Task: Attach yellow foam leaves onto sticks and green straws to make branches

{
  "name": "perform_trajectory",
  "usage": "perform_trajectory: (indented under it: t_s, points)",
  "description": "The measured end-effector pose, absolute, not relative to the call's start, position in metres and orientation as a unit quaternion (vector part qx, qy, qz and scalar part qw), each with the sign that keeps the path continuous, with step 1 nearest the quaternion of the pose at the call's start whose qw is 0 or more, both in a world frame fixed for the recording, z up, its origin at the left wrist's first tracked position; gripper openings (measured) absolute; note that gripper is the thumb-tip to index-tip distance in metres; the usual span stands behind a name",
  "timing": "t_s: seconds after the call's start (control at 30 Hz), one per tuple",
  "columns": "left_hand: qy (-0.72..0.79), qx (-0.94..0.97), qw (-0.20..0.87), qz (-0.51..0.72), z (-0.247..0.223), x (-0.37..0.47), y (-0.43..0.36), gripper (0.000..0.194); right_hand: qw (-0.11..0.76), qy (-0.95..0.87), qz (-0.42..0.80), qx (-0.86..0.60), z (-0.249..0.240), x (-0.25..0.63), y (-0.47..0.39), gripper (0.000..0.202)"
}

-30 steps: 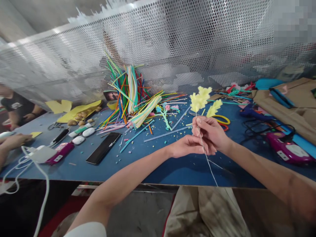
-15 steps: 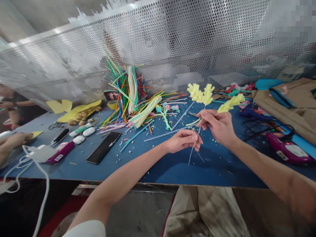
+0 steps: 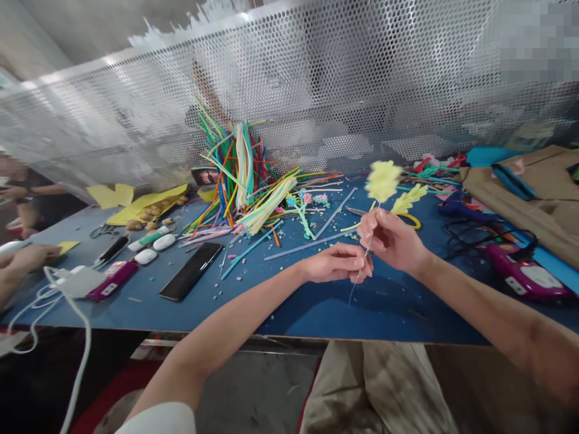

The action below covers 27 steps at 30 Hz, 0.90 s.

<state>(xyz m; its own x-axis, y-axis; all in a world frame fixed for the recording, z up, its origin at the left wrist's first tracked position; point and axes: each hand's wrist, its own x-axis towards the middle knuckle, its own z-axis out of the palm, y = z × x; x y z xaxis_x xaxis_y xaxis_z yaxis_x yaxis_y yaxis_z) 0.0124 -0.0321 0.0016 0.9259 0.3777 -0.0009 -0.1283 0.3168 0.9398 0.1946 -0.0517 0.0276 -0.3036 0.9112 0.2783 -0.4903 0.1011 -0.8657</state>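
Note:
A yellow fuzzy pipe-cleaner sprig (image 3: 383, 181), blurred by motion, stands up on a thin twisted wire stem (image 3: 354, 289). My left hand (image 3: 337, 263) pinches the stem low down, and the bare wire end hangs below its fingers. Just above it, to the right, my right hand (image 3: 395, 237) has its fingers closed round the upper stem. A second yellow tuft (image 3: 411, 199) shows behind the right hand; where it joins is hidden. Scissors (image 3: 412, 220) with a yellow handle lie on the table behind that hand, partly covered by it.
Colourful pipe cleaners (image 3: 242, 175) are heaped against the perforated metal screen (image 3: 271, 78). A black phone (image 3: 192, 271) lies left of my hands, and a purple device (image 3: 527, 271) sits at the right. Cut bits dot the blue table (image 3: 289, 307). Another person's hand (image 3: 31, 259) is at far left.
The sprig has turned, so its two yellow tufts now overlap as one. The tuft behind moved left and down, uncovering the scissors' handle. The wire's lower ends, apart before, now show as one strand.

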Motion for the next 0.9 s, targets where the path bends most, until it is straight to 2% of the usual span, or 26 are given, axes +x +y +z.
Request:
perform_trajectory:
  t_s: [0.17,0.37,0.67,0.77,0.9]
  points:
    - [0.107,0.63,0.755,0.145,0.001,0.013,-0.028,0.038,0.489,-0.518,0.662,-0.233,0.036,0.199,-0.052,0.028]
    - [0.192,0.747,0.616,0.158,0.016,0.01,-0.028,0.043,0.471,-0.544,0.628,-0.296,0.041,0.204,-0.053,0.025]
    - [0.273,0.839,0.408,0.234,0.029,0.007,-0.036,0.035,0.567,-0.588,0.443,-0.369,0.04,0.2,-0.052,0.022]
    - [0.254,0.849,0.398,0.236,0.027,0.008,-0.035,0.034,0.573,-0.601,0.408,-0.38,0.042,0.2,-0.053,0.022]
    - [0.214,0.83,0.455,0.242,0.022,0.01,-0.031,0.034,0.575,-0.603,0.414,-0.365,0.039,0.204,-0.049,0.022]
